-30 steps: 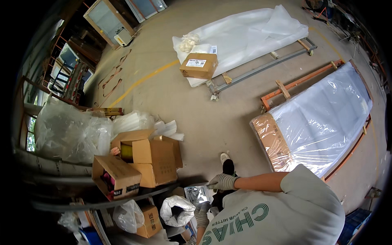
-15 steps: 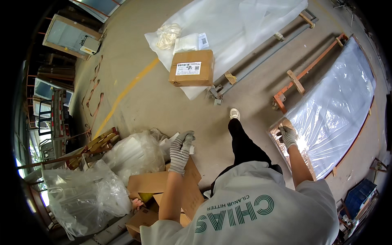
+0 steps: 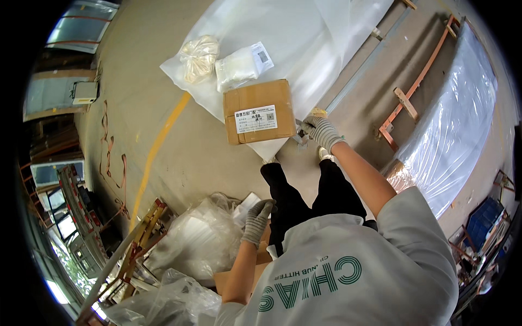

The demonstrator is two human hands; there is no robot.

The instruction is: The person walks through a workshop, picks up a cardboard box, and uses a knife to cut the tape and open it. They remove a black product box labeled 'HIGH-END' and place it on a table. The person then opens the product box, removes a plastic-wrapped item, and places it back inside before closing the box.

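Both my hands wear pale striped work gloves with grey fingers. My right hand (image 3: 322,132) reaches forward beside the right edge of a taped brown cardboard box (image 3: 258,95). Its fingers are stretched toward the box; whether they touch it I cannot tell. The box bears a white label (image 3: 256,119) and rests on the near end of a big white wrapped sheet. Behind it lie a knotted cream plastic bag (image 3: 200,58) and a white packet (image 3: 236,67) with a paper on it. My left hand (image 3: 258,221) hangs low with curled fingers, nothing visible in it, near crumpled clear plastic.
A long plastic-wrapped panel (image 3: 448,136) lies at right beside an orange metal frame (image 3: 416,89). Heaped clear plastic (image 3: 193,233) and a cardboard carton (image 3: 231,277) fill the lower left. An orange strap (image 3: 109,149) and a yellow line (image 3: 163,146) cross the floor.
My right hand has left the wrapped panel and swung left and forward to the cardboard box. I have stepped nearer the box. My left hand stays low, slightly further right.
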